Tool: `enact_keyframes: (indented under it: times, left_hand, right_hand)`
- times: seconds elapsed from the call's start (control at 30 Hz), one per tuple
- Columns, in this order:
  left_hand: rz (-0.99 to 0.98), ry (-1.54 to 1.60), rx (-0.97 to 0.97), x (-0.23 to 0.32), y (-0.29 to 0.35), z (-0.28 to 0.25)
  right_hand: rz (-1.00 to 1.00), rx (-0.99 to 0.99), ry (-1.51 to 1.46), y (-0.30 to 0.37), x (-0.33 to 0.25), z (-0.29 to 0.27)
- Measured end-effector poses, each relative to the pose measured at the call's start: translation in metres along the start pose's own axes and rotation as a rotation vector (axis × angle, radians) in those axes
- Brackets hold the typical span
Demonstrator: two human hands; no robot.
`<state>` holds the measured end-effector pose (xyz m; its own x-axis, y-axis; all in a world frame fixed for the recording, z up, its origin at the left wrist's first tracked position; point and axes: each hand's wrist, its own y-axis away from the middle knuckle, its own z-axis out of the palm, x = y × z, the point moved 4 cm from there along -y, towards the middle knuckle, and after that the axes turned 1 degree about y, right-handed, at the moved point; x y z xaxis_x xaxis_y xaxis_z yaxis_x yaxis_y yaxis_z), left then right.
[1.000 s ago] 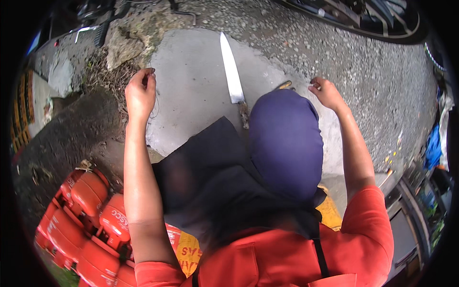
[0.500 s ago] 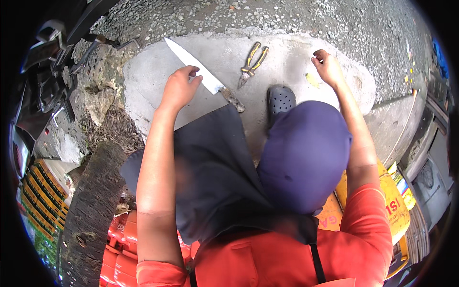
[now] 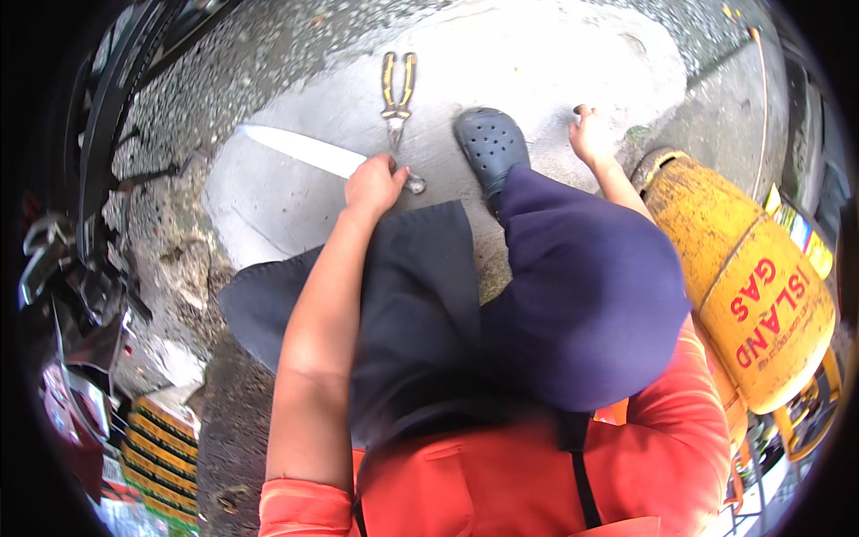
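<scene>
A large knife [image 3: 300, 149] with a long pale blade lies slantwise on the concrete slab [image 3: 537, 54], its tip to the far left. My left hand [image 3: 372, 185] is closed around its handle, and the handle's end shows past my fingers. Just beyond that hand are pliers [image 3: 395, 114] with yellow-and-black handles, jaws toward me. Over the slab's right side, my right hand [image 3: 591, 137] has its fingers curled together. A small dark spot shows at those fingertips, too small to name. A dark clog [image 3: 491, 148] covers my foot between the hands.
Yellow gas cylinders [image 3: 761, 295] stand close by my right arm. Dark metal parts [image 3: 89, 277] crowd the left edge. A weathered timber [image 3: 234, 430] and a yellow-and-black striped stack [image 3: 161, 456] are at lower left. Gravel [image 3: 268, 54] borders the slab's far side.
My left hand has moved right onto the knife's handle and closed on it. The knife now lies flatter across the view. The view has turned, bringing more of the yellow cylinders in.
</scene>
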<state>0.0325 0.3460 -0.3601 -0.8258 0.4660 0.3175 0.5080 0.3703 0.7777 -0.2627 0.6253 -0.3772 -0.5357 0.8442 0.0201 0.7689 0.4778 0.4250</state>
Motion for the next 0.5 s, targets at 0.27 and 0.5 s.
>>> enact_keyframes:
  times: [0.27,0.5]
  left_hand:
    - [0.134,0.109,-0.019,-0.020,0.010,-0.005]
    - [-0.091,0.097,0.186,-0.072,0.011,-0.069]
  right_hand:
    - [-0.193,-0.164,-0.287,0.038,-0.043,0.038]
    - [-0.298,0.078,-0.417,0.063,-0.044,0.051]
